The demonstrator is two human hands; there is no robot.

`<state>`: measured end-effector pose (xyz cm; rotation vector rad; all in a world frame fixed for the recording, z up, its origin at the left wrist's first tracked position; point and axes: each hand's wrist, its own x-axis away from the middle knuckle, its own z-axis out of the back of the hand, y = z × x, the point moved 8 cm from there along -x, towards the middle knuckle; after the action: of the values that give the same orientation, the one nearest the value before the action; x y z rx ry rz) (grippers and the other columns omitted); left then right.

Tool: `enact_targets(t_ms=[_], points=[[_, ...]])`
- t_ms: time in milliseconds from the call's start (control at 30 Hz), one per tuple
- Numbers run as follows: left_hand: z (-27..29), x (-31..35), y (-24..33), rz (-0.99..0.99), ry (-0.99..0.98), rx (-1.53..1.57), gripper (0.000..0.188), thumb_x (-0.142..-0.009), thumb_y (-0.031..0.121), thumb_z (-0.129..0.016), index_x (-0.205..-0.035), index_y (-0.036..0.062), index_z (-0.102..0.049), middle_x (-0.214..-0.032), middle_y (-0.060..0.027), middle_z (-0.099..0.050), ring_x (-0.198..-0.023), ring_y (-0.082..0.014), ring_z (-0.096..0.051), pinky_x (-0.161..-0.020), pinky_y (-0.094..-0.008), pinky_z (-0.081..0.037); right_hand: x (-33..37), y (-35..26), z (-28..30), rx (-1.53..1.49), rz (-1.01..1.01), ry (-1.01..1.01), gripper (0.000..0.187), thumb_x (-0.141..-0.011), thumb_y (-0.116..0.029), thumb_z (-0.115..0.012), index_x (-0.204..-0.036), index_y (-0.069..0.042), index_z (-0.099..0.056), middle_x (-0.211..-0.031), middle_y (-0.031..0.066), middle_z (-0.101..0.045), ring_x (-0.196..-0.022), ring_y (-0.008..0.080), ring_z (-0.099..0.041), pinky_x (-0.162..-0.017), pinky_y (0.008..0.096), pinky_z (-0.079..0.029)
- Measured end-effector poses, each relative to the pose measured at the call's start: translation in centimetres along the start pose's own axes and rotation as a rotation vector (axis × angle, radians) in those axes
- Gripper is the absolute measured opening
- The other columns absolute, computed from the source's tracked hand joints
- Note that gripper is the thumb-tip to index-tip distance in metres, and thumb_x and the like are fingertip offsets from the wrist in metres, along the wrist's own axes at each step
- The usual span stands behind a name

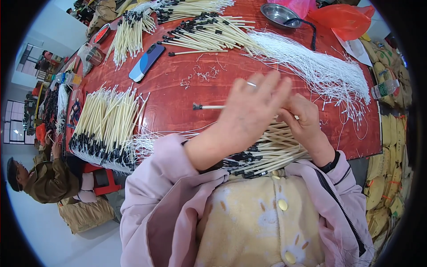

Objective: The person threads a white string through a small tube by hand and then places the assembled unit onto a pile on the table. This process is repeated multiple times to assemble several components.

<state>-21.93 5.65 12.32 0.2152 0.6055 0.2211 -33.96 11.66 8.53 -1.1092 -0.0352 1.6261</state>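
A thin cream rod with a black end piece [197, 107] runs level above the table and passes behind my left hand [253, 109]. The fingers of this left hand are stretched and a little apart, slightly blurred, with the palm side hidden. Close beside its fingertips, my right hand [307, 122] is closed in a pinch near the rod's far end; the grip itself is partly covered. Below both hands, against my body, lies a pile of similar cream rods [282, 140], black ends toward me.
On the red table [178, 102] are more rod bundles [109, 118], a phone [147, 62], thread scraps [209, 72], a sheaf of white strings [311, 58] and a metal bowl [280, 15]. A plastic bottle [385, 89] is at the right edge. Another person [49, 178] sits far left.
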Motion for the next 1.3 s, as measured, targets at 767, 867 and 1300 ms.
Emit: enact_targets(t_ms=[767, 867, 1300], points=[[2.2, 14.2, -12.6, 1.066, 0.132, 0.916, 0.014, -0.103, 0.013, -0.06, -0.11, 0.0017, -0.061, -0.1, -0.0092, -0.073, -0.068, -0.0128, -0.071, -0.055, -0.0198, -0.052, -0.9, -0.7, 2.3, 0.016, 0.027, -0.126, 0.008, -0.087, -0.013, -0.074, -0.089, -0.005, -0.071, -0.064, 0.0012, -0.063, -0.062, 0.0201, -0.053, -0.062, 0.0333, -0.04], [4.7, 15.2, -15.7, 0.975, 0.322, 0.618, 0.014, -0.105, 0.017, -0.055, -0.108, 0.0031, -0.058, -0.104, -0.0092, -0.073, -0.071, -0.012, -0.07, -0.055, -0.0204, -0.051, -0.6, -0.4, 4.2, 0.128, 0.064, -0.094, 0.008, -0.086, -0.01, -0.074, -0.091, -0.005, -0.071, -0.067, 0.0029, -0.063, -0.066, 0.0211, -0.055, -0.065, 0.0336, -0.041], [21.5, 37.9, -23.1, 1.275, 0.626, 0.048, 0.018, -0.104, 0.02, -0.054, -0.099, 0.0036, -0.06, -0.083, -0.0039, -0.062, -0.072, -0.0123, -0.059, -0.06, -0.025, -0.047, 4.5, -1.2, 11.2, 0.212, -0.065, -0.416, 0.016, -0.082, -0.018, -0.079, -0.089, -0.005, -0.073, -0.08, 0.0037, -0.067, -0.08, 0.0246, -0.056, -0.078, 0.038, -0.042]])
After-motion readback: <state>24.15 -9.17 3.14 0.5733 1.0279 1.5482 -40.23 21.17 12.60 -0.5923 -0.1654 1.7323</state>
